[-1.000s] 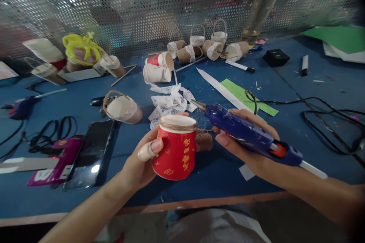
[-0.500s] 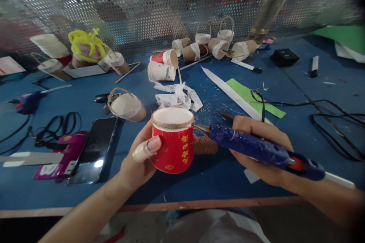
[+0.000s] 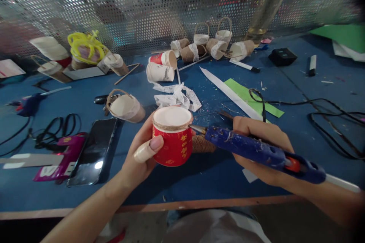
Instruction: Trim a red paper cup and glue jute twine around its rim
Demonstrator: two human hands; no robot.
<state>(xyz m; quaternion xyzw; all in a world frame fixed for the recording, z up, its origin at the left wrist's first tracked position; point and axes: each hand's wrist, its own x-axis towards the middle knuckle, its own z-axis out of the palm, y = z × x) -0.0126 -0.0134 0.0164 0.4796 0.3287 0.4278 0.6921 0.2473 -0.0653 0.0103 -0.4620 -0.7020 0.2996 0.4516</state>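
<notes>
In my left hand (image 3: pixel 144 150) is a red paper cup (image 3: pixel 173 146) with yellow characters, held upright, thumb across its front. Brown twine (image 3: pixel 172 126) circles the cup just under its white rim. My right hand (image 3: pixel 262 140) is wrapped round a blue hot glue gun (image 3: pixel 248 145), a white glue stick coming out of its back end. Its metal nozzle is at the twine on the cup's right side; whether it touches, I cannot tell. Behind the cup, partly hidden, a ball of twine (image 3: pixel 203 144) lies on the table. White lace ribbon (image 3: pixel 178 97) is heaped beyond the cup.
Left of the cup are a twine-handled cup (image 3: pixel 127 107), a phone (image 3: pixel 92 152) and a second glue gun (image 3: pixel 28 104). Several twine-wrapped cups (image 3: pixel 189 52) stand or lie at the back by a perforated metal screen (image 3: pixel 137 11). A black cord (image 3: pixel 299 103) runs across the right side.
The cup has tipped slightly, showing more of its inside and less of its front. The glue gun's nozzle has shifted slightly left with it.
</notes>
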